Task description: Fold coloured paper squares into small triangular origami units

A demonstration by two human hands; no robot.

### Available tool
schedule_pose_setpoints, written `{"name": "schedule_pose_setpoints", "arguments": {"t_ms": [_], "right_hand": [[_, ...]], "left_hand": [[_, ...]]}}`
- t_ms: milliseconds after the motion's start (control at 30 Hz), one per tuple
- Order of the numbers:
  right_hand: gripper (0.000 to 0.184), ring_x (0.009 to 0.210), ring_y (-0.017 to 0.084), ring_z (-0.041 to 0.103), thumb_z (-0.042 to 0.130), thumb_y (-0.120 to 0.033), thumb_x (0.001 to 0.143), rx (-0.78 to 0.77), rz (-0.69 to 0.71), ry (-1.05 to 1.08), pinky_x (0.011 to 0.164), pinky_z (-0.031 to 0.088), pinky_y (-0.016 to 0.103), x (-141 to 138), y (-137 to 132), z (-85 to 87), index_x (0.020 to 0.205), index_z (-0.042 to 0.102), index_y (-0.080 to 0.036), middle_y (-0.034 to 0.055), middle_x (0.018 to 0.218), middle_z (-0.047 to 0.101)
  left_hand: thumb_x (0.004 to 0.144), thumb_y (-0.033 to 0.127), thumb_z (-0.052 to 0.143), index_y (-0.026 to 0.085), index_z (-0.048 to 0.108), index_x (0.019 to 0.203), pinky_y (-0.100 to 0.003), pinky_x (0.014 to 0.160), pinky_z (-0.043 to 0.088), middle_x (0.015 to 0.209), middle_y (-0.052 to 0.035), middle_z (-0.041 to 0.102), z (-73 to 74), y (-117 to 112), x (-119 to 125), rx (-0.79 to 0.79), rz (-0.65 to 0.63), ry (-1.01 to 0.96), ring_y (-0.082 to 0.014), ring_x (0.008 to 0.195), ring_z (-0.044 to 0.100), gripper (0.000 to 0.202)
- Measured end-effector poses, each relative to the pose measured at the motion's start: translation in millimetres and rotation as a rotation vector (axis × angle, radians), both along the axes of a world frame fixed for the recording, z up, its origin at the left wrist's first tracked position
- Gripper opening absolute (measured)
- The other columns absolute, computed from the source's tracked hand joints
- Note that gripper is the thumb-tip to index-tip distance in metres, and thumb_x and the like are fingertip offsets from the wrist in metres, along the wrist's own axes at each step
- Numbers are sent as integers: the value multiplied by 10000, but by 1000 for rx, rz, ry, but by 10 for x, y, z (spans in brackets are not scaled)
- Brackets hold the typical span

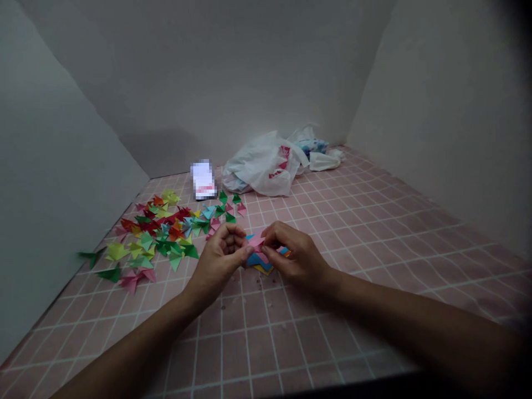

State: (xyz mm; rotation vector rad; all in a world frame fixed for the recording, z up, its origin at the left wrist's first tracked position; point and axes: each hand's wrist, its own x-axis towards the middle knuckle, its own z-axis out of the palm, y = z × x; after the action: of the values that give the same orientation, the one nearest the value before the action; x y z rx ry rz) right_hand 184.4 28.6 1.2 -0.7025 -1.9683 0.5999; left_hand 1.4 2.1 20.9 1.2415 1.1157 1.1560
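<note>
A small piece of pink origami paper (257,242), partly folded, is held up between my two hands. My left hand (226,246) pinches its left side between thumb and fingers, with the other fingers curled. On the opposite side, my right hand (291,249) grips the paper's edge with thumb and forefinger. Just below lies a small stack of coloured paper sheets (262,269), with blue and yellow showing; my hands hide part of it. Left of my left hand, many folded paper cranes (166,246) in green, red, yellow, pink and blue are spread out.
A pink mat with a white grid (374,221) covers the surface. Beyond the cranes a phone with a lit, blurred screen (203,178) leans upright. A white plastic bag (266,163) sits at the back, with crumpled packaging (316,147) beside it. Pale walls (257,66) enclose three sides.
</note>
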Motion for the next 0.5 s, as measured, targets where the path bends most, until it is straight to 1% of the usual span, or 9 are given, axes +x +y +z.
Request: {"name": "schedule_pose_setpoints", "arguments": {"t_ms": [100, 200, 300, 433, 500], "right_hand": [[122, 675, 145, 532, 534, -129, 870, -22, 22, -9, 608, 411, 280, 7, 28, -16, 775, 497, -195, 29, 778, 579], [95, 696, 149, 551, 536, -116, 853, -73, 45, -17, 628, 424, 282, 11, 62, -32, 790, 524, -186, 33, 792, 592], [87, 700, 143, 558, 547, -106, 838, -128, 64, -6, 637, 432, 277, 4, 78, -36, 801, 544, -184, 25, 791, 597], [98, 660, 125, 543, 543, -100, 843, -254, 84, 37, 615, 441, 257, -11, 73, -39, 829, 532, -196, -11, 744, 573], [114, 668, 127, 550, 538, -90, 842, -259, 83, 36, 620, 450, 256, -15, 64, -43, 866, 533, -201, -13, 756, 571]], "left_hand": [[746, 278, 785, 177, 574, 949, -205, 563, 493, 725, 30, 640, -19, 10, -7, -54, -56, -17, -93, 597, 604, 310], [750, 281, 786, 161, 602, 903, -209, 610, 512, 752, 19, 646, -42, 25, -7, -88, -68, -21, -93, 643, 618, 268], [742, 273, 798, 161, 601, 876, -210, 618, 520, 762, 19, 653, -60, 27, 5, -119, -79, -58, -86, 639, 620, 263], [726, 285, 817, 168, 594, 892, -224, 626, 532, 757, 15, 667, -82, 12, 24, -160, -55, -100, -101, 647, 642, 302], [724, 299, 816, 167, 600, 892, -234, 641, 539, 740, 16, 668, -95, 8, 27, -178, -31, -106, -104, 638, 650, 304]]}}
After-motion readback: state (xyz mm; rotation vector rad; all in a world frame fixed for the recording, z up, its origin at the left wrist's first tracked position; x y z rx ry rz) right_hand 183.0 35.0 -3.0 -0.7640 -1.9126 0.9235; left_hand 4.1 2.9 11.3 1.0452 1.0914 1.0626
